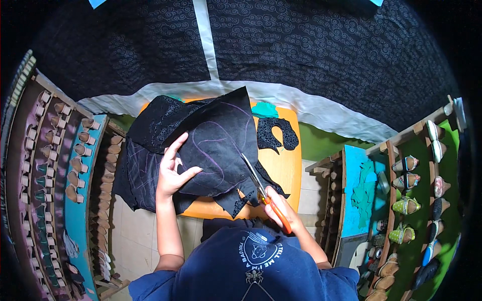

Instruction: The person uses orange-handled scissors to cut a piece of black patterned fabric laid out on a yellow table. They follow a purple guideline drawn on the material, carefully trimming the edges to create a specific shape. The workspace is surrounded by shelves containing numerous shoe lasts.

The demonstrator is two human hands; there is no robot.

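Note:
A large piece of black fabric (pixel 216 138) with curved purple outlines lies over an orange table (pixel 291 173), its far corner lifted. My left hand (pixel 175 170) is at the fabric's left part, thumb and fingers spread apart; whether the fingertips pinch the folded edge is hard to make out. In my right hand (pixel 280 206) are scissors (pixel 257 179) with orange handles, the blades pointing up and left onto the fabric beside a purple line. Near the scissors, cut black fabric scraps (pixel 232 203) lie at the table's near edge.
A horseshoe-shaped black patterned piece (pixel 277 134) and green pieces (pixel 264 110) lie at the table's far right. Racks of shoe lasts (pixel 80 150) stand at left, shoe shelves (pixel 406 200) at right. Green scraps (pixel 364 193) rest on a blue surface. A dark patterned cloth (pixel 301 45) hangs behind.

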